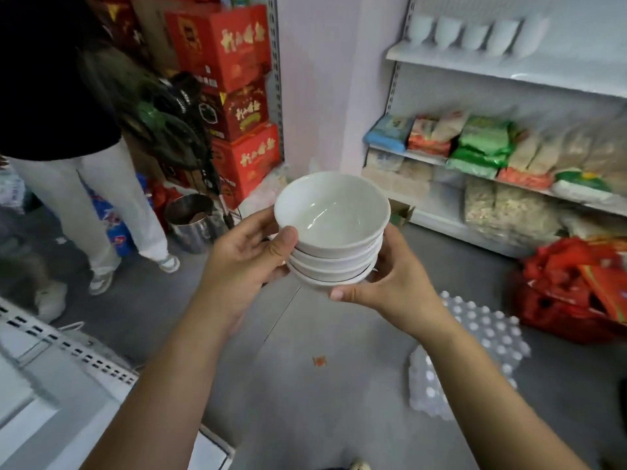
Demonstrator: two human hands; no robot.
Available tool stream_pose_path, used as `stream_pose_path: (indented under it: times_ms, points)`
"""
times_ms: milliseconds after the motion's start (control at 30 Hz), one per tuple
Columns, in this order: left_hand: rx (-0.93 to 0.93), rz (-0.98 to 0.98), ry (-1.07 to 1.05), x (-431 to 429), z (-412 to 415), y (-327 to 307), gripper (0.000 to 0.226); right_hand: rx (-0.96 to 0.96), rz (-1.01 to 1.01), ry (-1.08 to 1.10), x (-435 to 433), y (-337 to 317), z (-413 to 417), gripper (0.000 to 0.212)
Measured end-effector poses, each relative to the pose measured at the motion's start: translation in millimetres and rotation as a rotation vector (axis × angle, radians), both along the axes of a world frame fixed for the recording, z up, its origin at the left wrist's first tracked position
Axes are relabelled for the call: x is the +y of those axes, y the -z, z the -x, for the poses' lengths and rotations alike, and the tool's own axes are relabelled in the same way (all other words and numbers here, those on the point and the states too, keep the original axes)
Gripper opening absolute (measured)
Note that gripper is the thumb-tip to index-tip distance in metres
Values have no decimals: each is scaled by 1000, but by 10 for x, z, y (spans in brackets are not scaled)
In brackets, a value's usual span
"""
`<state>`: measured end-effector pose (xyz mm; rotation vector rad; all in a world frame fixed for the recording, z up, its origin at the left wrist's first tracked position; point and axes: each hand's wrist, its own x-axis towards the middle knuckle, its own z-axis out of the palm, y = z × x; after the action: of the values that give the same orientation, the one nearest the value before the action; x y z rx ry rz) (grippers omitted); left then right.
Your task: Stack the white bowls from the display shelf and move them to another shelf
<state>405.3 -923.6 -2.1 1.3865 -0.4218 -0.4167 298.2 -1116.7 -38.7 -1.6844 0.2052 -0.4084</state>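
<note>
Hidden or unclear: the fingers of both hands go behind and beneath the stack of white bowls [330, 228], so only the thumbs and backs of the hands show. Edges of the frame are smeared; print on the packets cannot be read. The person [68, 130] at upper left is cut off above the torso.

Task thing: the stack sits centre frame, held in the air above the grey floor [305, 334]. Four rims counted, nested upright, top bowl empty.

Hands: the left hand [244, 262] grips the stack's left side, thumb pressed on the upper rims. The right hand [390, 286] cups the right side and bottom, thumb lying under the lowest rim.

Upper right: the top shelf [475, 67] carries a row of white bowls [475, 32], five counted, apparently upside down, blurred. Below it, two lower shelves of food packets [481, 147], green, orange and tan.

Upper left: three red cartons [234, 96] stacked, dark bags in front of them. A metal pot [191, 222] stands on the floor just left of the stack. Lower right: white dimpled trays [475, 334] and red bags [576, 293] lie on the floor. Lower left: a white perforated shelf edge [68, 351].
</note>
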Motion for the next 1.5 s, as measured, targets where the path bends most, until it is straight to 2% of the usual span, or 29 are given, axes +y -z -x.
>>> stream_pose_path:
  times_ms: [233,433,667,1000,1267,1500]
  points:
    - [1,13,125,-1131,-124,31,44,-3,36,111,-1037,-22,136,112]
    - [-16,2,223,-1962,-446,15,58,-8,46,190,-1774,17,-33,111]
    - [-45,-20,315,-3017,-1199,-22,57,-36,37,301,-2654,4,-614,106]
    - [-101,-46,533,-4618,-2524,-388,62,-108,45,517,-3840,-190,-1697,101]
    - [-91,-77,633,-5921,-3037,-312,61,-77,51,655,-4901,-135,-2070,100]
    - [-99,-69,640,-7241,-3310,-281,56,-83,77,651,-6193,-133,-2345,98]
